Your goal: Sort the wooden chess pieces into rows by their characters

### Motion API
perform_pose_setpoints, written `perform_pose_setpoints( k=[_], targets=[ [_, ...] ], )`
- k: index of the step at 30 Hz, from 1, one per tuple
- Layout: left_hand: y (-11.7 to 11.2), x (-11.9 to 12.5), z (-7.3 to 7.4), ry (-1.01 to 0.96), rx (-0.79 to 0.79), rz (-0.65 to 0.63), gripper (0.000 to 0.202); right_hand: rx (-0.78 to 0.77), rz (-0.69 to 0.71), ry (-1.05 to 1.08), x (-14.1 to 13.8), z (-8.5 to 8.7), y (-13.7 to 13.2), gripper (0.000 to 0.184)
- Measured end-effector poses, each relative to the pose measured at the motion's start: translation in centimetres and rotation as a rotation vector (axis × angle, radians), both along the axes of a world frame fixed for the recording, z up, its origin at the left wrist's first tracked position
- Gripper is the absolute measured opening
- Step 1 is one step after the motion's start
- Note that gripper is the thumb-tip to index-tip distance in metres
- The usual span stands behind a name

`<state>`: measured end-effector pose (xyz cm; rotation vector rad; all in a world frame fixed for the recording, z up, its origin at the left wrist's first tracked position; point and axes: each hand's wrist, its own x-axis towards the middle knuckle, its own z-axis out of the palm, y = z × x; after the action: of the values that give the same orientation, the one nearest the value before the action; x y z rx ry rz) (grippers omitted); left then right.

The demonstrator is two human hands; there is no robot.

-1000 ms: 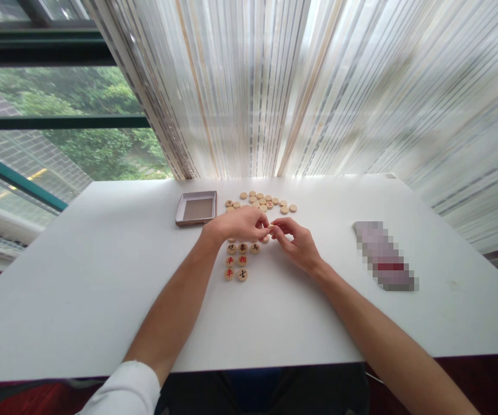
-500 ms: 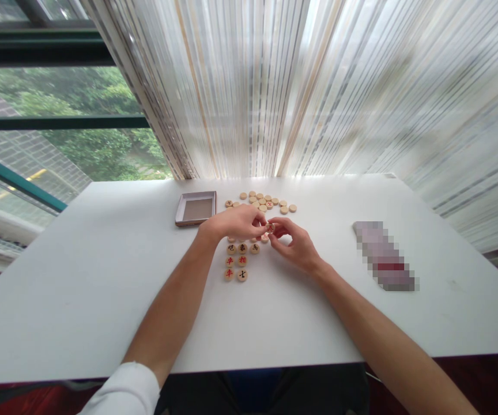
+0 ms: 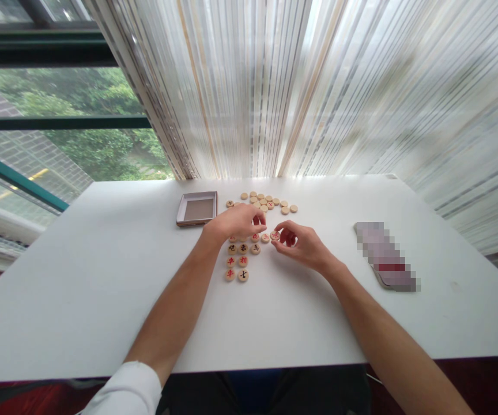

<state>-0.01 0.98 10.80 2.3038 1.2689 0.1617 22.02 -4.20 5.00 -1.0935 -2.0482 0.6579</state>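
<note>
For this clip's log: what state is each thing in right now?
Left hand: fingers curled, thumb apart
Right hand: closed in a pinch
Red-marked piece: held there, mark up
Near pieces: marked faces up, in rows
Far pieces: scattered, mostly blank side up
Shallow tray: open side up
Curtain: hanging, partly drawn
Pixelated object: details obscured

Two hands: one left hand [image 3: 240, 221] and one right hand [image 3: 304, 244]. One white sleeve [image 3: 132, 383]. One counter [image 3: 287, 323], one shallow open tray [image 3: 199, 210], one flat pixelated object [image 3: 385, 253]. Of the near xiangqi pieces [image 3: 243, 275], seven lie clear of the hands, four black-marked, three red-marked; the next row shows five, at least four red-marked. Farther back, at least fourteen more, some perhaps hidden, two showing characters.
</note>
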Motion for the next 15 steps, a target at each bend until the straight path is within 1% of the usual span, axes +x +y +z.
perform_pose_setpoints(
  k=[4,10,15],
  targets=[
    [0.3,0.3,-0.9,0.051,0.006,0.002,0.030,-0.072,0.060,-0.053,0.4,0.4,-0.4,0.018],
    [0.5,0.3,-1.5,0.102,-0.019,0.004,0.045,-0.122,0.131,-0.111,0.3,0.6,-0.9,0.014],
    [0.5,0.3,-1.8,0.110,-0.020,0.014,0.043,-0.121,0.133,-0.147,0.1,0.6,-1.0,0.015]
  ],
)
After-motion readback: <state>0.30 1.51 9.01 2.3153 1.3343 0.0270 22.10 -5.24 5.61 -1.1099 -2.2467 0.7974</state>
